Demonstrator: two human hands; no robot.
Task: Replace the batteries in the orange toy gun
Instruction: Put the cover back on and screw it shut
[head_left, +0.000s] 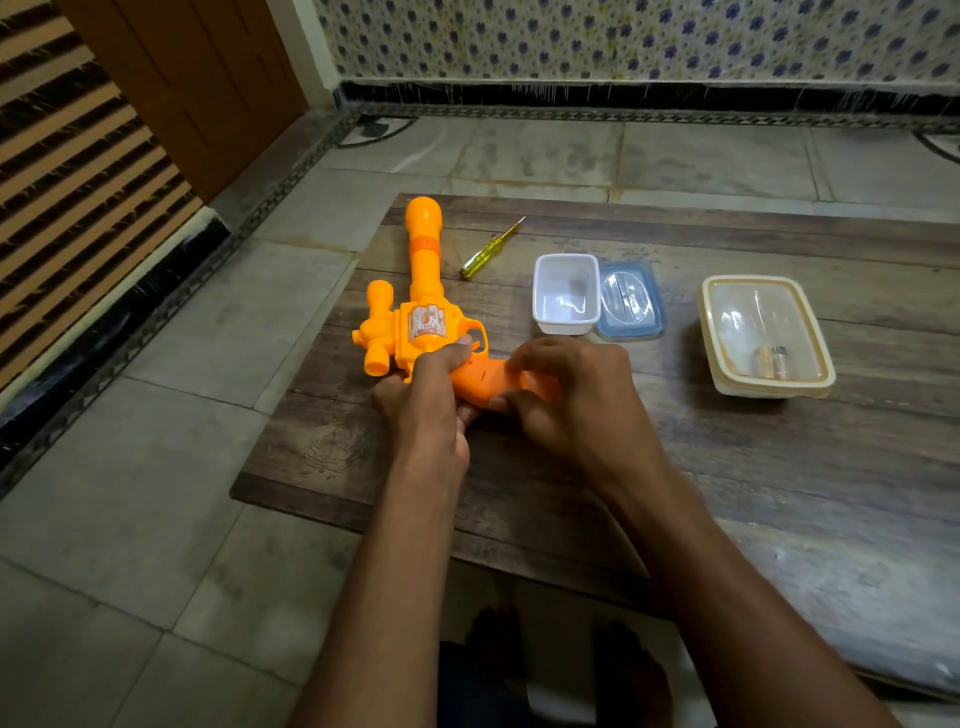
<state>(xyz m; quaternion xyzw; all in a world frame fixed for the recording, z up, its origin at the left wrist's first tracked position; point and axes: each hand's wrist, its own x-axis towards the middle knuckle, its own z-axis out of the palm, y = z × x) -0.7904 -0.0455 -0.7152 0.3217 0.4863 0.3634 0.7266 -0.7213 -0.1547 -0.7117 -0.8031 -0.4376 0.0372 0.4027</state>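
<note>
Left hand grips the orange toy gun behind the trigger while right hand pinches its handle; battery-compartment access judged in hand, next requiring a steadied body and the cover worked free.

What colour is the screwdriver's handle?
The screwdriver handle is translucent yellow, clearest in the head view.

One head-worn wide view — looking forward and down, close over the table.

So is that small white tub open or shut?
Open: the white tub stands uncovered, and a blue-rimmed lid lies flat right beside it.
</note>
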